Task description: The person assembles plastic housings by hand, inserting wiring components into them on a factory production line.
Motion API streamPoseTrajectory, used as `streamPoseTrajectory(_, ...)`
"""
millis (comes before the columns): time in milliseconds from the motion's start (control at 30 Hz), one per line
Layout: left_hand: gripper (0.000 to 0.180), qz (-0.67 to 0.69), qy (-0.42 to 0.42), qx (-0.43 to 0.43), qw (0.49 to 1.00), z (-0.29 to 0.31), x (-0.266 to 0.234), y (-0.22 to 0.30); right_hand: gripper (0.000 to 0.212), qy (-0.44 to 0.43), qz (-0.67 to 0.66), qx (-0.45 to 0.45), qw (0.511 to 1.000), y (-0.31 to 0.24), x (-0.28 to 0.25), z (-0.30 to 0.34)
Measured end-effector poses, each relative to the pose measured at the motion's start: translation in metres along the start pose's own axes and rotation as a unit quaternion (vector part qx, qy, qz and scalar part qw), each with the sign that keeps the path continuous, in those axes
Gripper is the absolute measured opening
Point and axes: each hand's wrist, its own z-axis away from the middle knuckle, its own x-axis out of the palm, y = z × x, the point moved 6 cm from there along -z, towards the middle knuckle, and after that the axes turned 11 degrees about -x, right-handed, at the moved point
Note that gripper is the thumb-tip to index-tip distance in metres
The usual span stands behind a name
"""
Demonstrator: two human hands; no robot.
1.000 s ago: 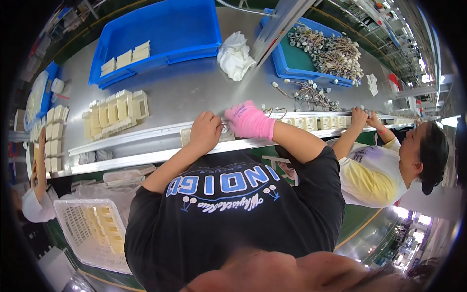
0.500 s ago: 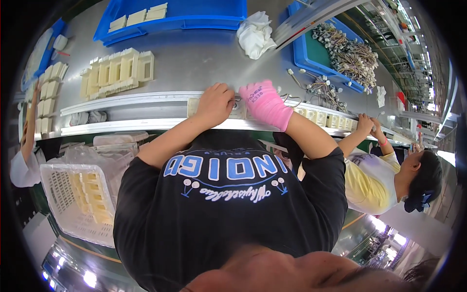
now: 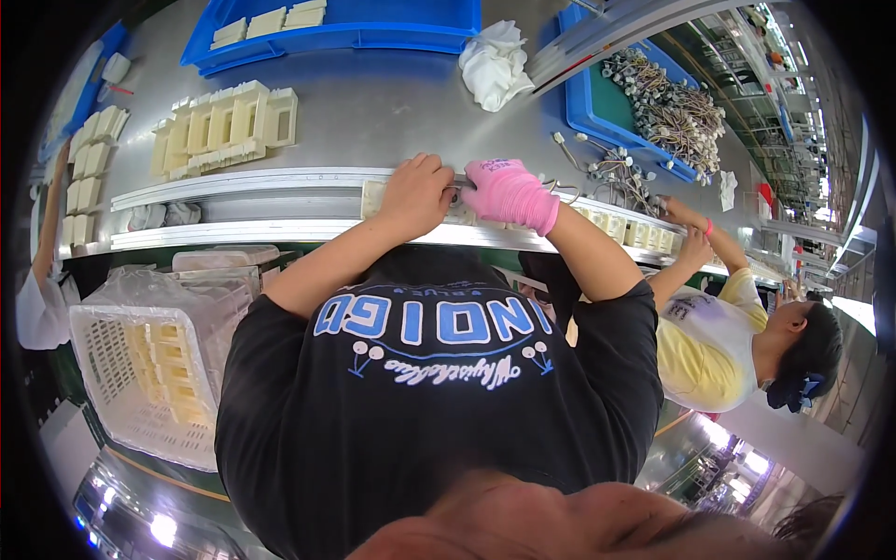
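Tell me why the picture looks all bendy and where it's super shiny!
Head view: the fisheye lens bows the long silver metal rail and leaves the corners black; head view: a bright white glare spot glows at lower left, a soft sheen lies on the grey metal tabletop; head view: the pink-gloved right hand looks fairly sharp.

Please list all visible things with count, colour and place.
Trays: three, blue, on grey bench
Post: one, silver, right
Rails: two, silver, bench's near edge
Crate: one, white, lower left
Wires: many, brown and white, in and beside right tray
Parts: many, cream, on bench, in tray and crate, between rails
Wad: one, white, mid-bench
Co-workers: at least two, white and yellow sleeves, both sides
Shirt: one, black, lower centre
Left hand: one, bare, at rails
Right hand: one, pink-gloved, beside it
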Motion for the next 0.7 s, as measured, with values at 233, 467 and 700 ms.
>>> streamPoseTrajectory(233, 0.009, -0.005, 0.016, 0.01, 1.0, 0.001, 0.002, -0.002, 0.032, 0.113, -0.153, 0.021, 0.982, 0.008, 0.001, 0.0)
streamPoseTrajectory(467, 0.011, -0.012, -0.005, -0.004, 1.0, -0.003, 0.003, -0.003, 0.018, 0.149, 0.203, -0.094, 0.963, -0.036, 0.01, 0.005)
streamPoseTrajectory(700, 0.007, 0.016, 0.011, -0.084, 0.996, -0.006, 0.004, -0.001, 0.016, 0.107, 0.197, -0.117, 0.968, -0.025, 0.002, 0.006)
